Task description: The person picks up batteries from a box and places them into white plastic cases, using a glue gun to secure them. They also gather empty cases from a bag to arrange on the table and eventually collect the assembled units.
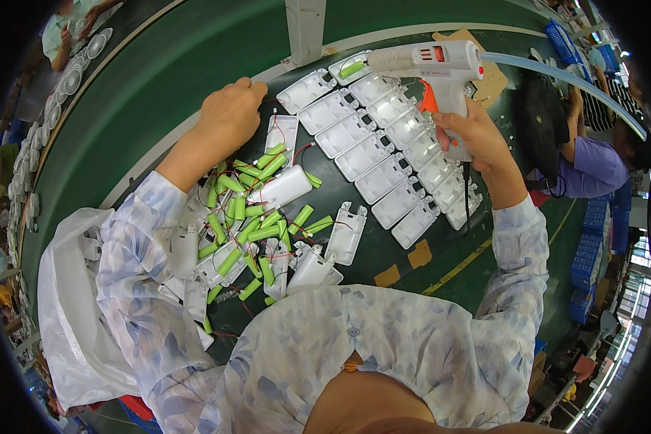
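My right hand (476, 134) is wrapped round the handle of a white hot glue gun (448, 69) with an orange trigger. Its nozzle points left, over the top of several rows of white plastic housings (378, 155). A green battery (352, 69) lies in the farthest one. At the far edge of the bench, my left hand (231, 112) is closed with its fingers curled under; anything in them is hidden. Just below it lies an open white housing (281, 134) with wires. Nearer to me, green batteries (271, 163) with red and black wires are heaped among more white housings.
A translucent glue stick (564, 72) sticks out of the gun's rear. A white plastic bag (79, 311) hangs at my left. Beyond the bench runs a green conveyor (217, 43) with a white post (305, 32). Other people sit left and right; a black bag (539, 123) lies at right.
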A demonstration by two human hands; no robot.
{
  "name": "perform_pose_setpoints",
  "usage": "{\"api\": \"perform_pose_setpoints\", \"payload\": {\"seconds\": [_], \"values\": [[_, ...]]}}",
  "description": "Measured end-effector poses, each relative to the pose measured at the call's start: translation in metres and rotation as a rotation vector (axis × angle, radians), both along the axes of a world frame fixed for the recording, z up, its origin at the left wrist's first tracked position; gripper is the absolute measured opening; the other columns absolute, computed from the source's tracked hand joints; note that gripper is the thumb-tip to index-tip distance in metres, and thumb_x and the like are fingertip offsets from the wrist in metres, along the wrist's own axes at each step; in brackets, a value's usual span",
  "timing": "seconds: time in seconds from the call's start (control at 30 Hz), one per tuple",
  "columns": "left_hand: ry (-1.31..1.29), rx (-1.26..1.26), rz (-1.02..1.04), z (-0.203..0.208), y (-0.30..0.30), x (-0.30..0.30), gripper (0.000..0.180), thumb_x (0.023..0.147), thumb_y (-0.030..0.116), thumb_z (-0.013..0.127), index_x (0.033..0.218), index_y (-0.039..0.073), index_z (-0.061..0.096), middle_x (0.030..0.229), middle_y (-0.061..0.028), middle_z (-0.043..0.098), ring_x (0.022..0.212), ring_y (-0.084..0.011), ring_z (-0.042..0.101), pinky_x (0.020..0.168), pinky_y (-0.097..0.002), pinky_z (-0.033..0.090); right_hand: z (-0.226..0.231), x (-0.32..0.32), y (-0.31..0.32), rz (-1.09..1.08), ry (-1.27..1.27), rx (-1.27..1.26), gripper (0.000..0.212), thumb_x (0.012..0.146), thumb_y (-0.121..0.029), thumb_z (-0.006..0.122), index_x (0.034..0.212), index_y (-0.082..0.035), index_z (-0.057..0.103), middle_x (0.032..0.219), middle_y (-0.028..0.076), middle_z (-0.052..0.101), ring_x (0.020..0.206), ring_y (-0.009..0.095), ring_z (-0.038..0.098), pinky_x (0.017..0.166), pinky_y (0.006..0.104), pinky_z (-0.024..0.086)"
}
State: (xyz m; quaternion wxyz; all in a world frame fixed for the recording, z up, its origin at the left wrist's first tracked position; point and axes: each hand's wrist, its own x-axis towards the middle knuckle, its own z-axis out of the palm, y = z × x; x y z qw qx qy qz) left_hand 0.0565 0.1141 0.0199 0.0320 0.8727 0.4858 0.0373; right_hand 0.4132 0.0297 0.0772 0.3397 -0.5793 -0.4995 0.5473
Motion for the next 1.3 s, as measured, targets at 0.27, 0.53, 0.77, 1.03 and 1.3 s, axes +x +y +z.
{"api": "perform_pose_setpoints", "payload": {"seconds": [0.27, 0.53, 0.77, 1.03, 1.3], "values": [[-0.098, 0.064, -0.028, -0.010, 0.004, -0.001, 0.010, 0.079, 0.009, 0.066, 0.088, 0.005, 0.066, 0.088, -0.0118, 0.062, 0.084, -0.0326, 0.064, 0.072, -0.0435, 0.052, -0.010, -0.001, 0.011, 0.013, 0.033, -0.017, 0.025, 0.085, -0.013, 0.061, 0.105, 0.000, 0.058, 0.074, 0.004, 0.055, 0.055, 0.011, 0.051, 0.051, 0.0267, 0.042], [-0.116, 0.088, -0.039, -0.014, 0.003, -0.003, 0.009, 0.079, 0.009, 0.065, 0.086, 0.005, 0.065, 0.089, -0.0138, 0.064, 0.082, -0.0345, 0.065, 0.069, -0.0453, 0.053, -0.008, -0.003, 0.009, 0.030, 0.035, -0.024, 0.022, 0.085, -0.013, 0.059, 0.103, 0.001, 0.058, 0.074, 0.004, 0.055, 0.055, 0.011, 0.050, 0.052, 0.0275, 0.043], [-0.081, 0.065, -0.048, -0.012, 0.005, -0.001, 0.008, 0.081, 0.008, 0.061, 0.086, 0.004, 0.066, 0.087, -0.0147, 0.063, 0.081, -0.0353, 0.065, 0.069, -0.0459, 0.053, -0.007, 0.006, 0.002, 0.015, -0.022, -0.054, 0.022, 0.085, -0.014, 0.058, 0.102, 0.001, 0.058, 0.065, 0.004, 0.055, 0.054, 0.012, 0.050, 0.053, 0.0286, 0.042], [-0.145, 0.059, -0.106, -0.006, 0.010, -0.002, 0.010, 0.083, 0.008, 0.058, 0.086, 0.002, 0.065, 0.090, -0.0162, 0.066, 0.081, -0.0359, 0.065, 0.070, -0.0444, 0.053, -0.011, 0.014, -0.001, 0.051, -0.023, -0.030, 0.030, 0.088, -0.019, 0.063, 0.110, 0.001, 0.061, 0.079, 0.007, 0.063, 0.055, 0.010, 0.050, 0.052, 0.0239, 0.040], [-0.884, -0.617, 0.157, 0.015, 0.036, -0.014, 0.022, 0.093, 0.021, 0.064, 0.096, -0.001, 0.066, 0.080, -0.0020, 0.065, 0.071, -0.0089, 0.060, 0.065, -0.0244, 0.051, -0.005, 0.015, -0.015, 0.008, 0.113, -0.014, 0.035, 0.084, -0.015, 0.063, 0.113, 0.002, 0.059, 0.076, 0.005, 0.059, 0.056, 0.012, 0.055, 0.054, 0.0262, 0.043]]}}
